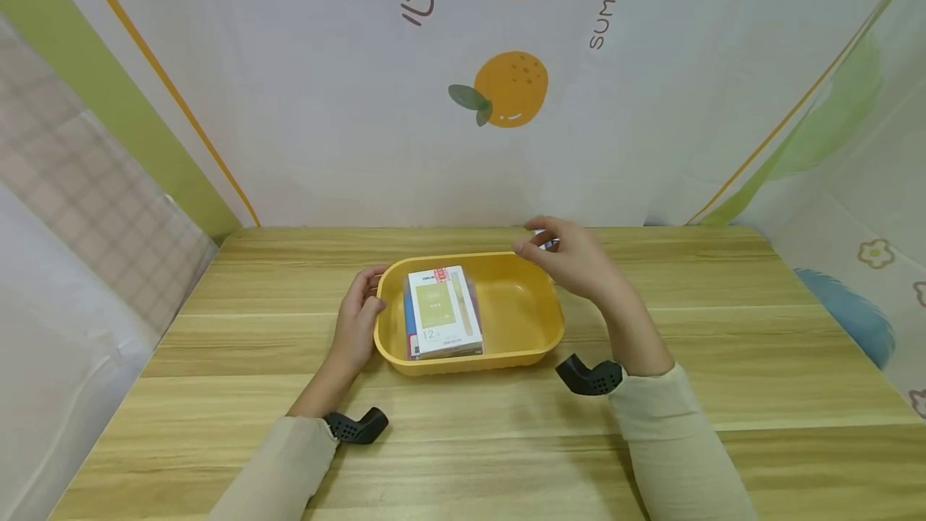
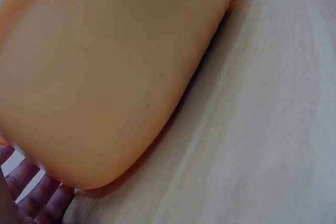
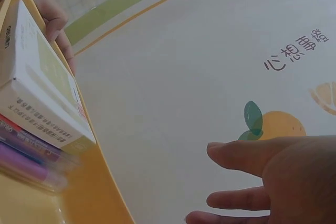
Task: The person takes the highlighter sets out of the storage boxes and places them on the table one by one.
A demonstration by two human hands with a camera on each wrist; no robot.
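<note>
**Yellow tray held at its left end, mid-table**

The tray [image 1: 521,320] is set with its long axis running left to right, midway between the table's [image 1: 723,360] side edges. A white box [image 1: 441,310] lies lengthwise in its left half. The left hand [image 1: 356,320] is curled on the left rim. The right hand [image 1: 571,260], fingers loosely apart, is raised over the far right corner; something small is half hidden at its fingertips. Bare wood is left on every side, and printed cloth backs the far edge.

Head camera looks down; both wrist cameras crowd the yellow tray [image 1: 535,344].

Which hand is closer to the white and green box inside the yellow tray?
Left. The left hand grips the yellow tray rim right beside the box; the right hand hovers over the tray's far right corner, farther away.
</note>
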